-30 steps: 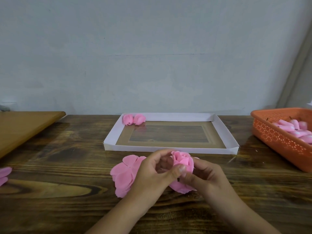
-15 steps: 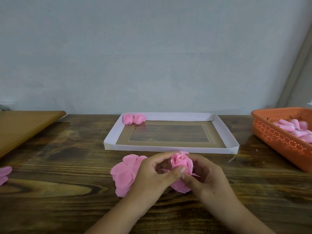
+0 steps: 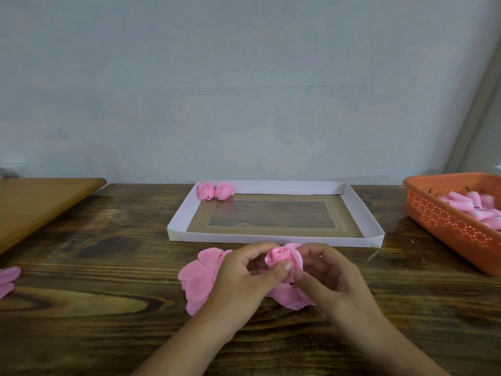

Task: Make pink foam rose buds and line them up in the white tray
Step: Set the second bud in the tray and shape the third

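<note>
At the far left edge of the worktop (image 3: 81, 308) lie a few loose pink petals (image 3: 8, 278), well apart from the work, with a tan wooden board (image 3: 40, 202) behind them. Nearer the middle, a flat sheet of joined pink foam petals (image 3: 198, 280) rests on the wood, partly hidden under the left hand (image 3: 241, 280). That hand's grip is closed on the pink foam rose bud (image 3: 282, 257), thumb across its front and fingers curled behind. The bud is held just above the worktop, in front of the near wall of the white tray (image 3: 179, 234), its rolled centre facing up and more petals spreading beneath it. The right hand (image 3: 328, 278) also grasps the bud, pinching its lower right side with curled fingers. So the step in hand looks like shaping: wrapping petals tight round the core, with the bud seemingly close to finished. Two finished buds (image 3: 215, 190) sit side by side in the tray's far left corner, which is otherwise bare, so the task is at an early stage. The next move likely calls for keeping the wrap from springing open while one hand carries the bud over the wall and sets it just right of that pair. At far right, an orange basket (image 3: 444, 221) holds more pink pieces (image 3: 471, 207).
</note>
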Demonstrator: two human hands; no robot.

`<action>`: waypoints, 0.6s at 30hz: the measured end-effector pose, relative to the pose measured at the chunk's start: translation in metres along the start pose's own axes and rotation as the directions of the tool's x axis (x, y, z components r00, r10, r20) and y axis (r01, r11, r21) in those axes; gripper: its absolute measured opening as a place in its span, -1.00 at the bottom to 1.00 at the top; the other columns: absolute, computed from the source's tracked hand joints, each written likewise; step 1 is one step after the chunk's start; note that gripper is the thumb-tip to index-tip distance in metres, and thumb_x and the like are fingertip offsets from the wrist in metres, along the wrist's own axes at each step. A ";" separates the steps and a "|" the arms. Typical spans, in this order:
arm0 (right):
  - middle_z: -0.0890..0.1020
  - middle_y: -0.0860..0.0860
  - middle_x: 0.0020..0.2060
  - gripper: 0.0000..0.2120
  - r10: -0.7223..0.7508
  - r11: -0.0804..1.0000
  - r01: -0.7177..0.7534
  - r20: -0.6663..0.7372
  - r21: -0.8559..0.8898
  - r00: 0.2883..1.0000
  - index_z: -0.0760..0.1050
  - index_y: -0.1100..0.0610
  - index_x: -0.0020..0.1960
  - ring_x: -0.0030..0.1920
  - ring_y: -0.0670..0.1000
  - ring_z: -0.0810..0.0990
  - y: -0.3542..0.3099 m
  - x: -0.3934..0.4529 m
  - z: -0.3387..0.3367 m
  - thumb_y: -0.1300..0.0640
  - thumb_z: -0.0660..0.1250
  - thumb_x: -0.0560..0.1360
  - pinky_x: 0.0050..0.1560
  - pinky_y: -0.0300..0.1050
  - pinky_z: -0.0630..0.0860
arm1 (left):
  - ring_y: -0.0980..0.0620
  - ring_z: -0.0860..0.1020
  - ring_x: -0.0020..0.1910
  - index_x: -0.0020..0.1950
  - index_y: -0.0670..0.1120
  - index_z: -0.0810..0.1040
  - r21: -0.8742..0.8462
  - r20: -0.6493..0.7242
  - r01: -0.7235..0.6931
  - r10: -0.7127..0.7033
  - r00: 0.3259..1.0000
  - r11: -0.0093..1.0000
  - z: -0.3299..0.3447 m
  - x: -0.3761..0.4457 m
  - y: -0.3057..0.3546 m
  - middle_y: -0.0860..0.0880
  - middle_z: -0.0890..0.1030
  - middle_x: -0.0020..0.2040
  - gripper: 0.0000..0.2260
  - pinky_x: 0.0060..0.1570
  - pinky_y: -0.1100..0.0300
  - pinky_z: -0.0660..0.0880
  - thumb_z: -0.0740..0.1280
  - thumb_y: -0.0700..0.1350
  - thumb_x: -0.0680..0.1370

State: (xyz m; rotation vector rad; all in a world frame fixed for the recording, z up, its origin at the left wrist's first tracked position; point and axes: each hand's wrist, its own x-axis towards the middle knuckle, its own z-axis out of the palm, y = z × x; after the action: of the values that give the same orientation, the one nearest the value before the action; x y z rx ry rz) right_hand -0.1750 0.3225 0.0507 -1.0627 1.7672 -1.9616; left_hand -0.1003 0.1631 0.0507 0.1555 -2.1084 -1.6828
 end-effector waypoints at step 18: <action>0.73 0.09 -0.22 -0.87 -0.052 0.996 0.041 -0.134 -0.082 0.990 0.63 0.04 -0.11 -0.23 0.04 0.72 0.006 -0.002 0.001 0.21 0.37 0.56 -0.24 -0.10 0.66 | 0.20 0.67 0.02 0.01 0.24 0.71 -0.042 -0.061 0.049 -0.051 0.997 0.998 0.007 -0.002 -0.004 0.16 0.73 -0.04 -0.88 -0.06 0.32 0.61 0.43 0.01 0.55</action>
State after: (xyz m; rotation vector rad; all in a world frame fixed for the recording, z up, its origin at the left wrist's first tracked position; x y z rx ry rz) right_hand -0.1745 0.3214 0.0446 -1.0253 1.9217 -2.0527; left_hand -0.1024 0.1691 0.0448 0.2472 -2.0401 -1.7252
